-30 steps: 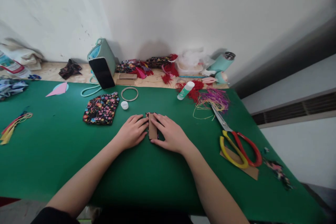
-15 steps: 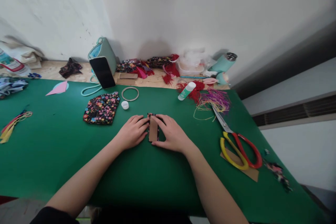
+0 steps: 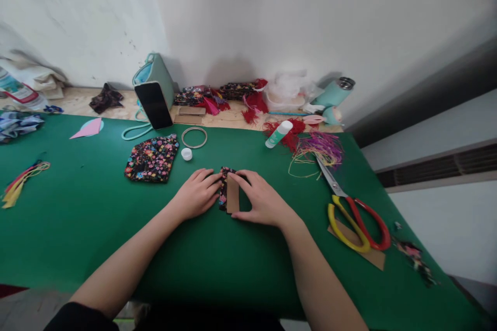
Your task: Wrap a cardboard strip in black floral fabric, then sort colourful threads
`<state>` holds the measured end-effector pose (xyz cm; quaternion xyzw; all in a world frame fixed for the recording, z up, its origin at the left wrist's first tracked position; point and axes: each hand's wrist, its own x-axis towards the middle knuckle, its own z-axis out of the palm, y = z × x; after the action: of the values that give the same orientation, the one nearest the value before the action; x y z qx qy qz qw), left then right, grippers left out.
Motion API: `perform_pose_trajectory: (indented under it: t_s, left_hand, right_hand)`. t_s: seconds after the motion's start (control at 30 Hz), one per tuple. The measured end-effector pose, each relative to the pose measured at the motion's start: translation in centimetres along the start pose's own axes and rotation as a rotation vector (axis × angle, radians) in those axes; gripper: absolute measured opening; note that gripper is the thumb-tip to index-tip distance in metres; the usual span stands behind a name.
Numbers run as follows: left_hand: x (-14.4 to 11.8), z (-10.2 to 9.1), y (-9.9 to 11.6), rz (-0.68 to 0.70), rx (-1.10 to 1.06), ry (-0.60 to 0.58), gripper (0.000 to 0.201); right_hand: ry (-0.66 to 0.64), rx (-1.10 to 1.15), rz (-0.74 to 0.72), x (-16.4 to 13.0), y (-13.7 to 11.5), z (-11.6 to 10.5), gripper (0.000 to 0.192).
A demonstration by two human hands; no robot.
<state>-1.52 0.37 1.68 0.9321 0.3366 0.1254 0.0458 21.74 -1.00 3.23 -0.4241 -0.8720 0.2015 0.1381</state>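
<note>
A small strip of black floral fabric [image 3: 223,198] lies on the green table in front of me. Along its left edge, the fingertips of my left hand [image 3: 199,194] press down and hold it. My right hand [image 3: 261,199] grips a narrow brown cardboard strip [image 3: 233,194] by its ends, thumb at the near end and fingers at the far end. The cardboard overlaps the right part of the fabric, which it partly hides. To the left lies a larger piece of the same floral fabric [image 3: 152,159].
Large scissors [image 3: 351,212] rest at right on a cardboard piece [image 3: 375,257]. A glue stick [image 3: 278,134], its white cap [image 3: 187,154] and a ring [image 3: 194,137] lie beyond my hands. A phone [image 3: 154,105] leans at the back. Tangled threads [image 3: 320,149] lie near the scissors.
My right hand has slid the cardboard strip a little to the right, so more floral fabric shows at its left. My left hand stays on the fabric's edge.
</note>
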Motion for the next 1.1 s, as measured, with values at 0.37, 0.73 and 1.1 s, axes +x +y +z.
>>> perform_pose_trajectory:
  t_s: [0.37,0.73,1.1]
  left_hand:
    - [-0.1,-0.2,-0.3,0.032,0.052,-0.024,0.031]
    - [-0.3,-0.5,-0.9,0.006,0.063,-0.025,0.033]
    - [-0.5,-0.9,-2.2,-0.110,0.045,0.046,0.031]
  right_hand:
    - [-0.027,-0.053,0.225,-1.8,2.1,-1.7,0.087]
    - [-0.071,-0.079,0.233,-2.2,2.4,-2.0,0.081]
    - [-0.168,-0.100,0.282,-1.2,1.1,-1.3,0.069]
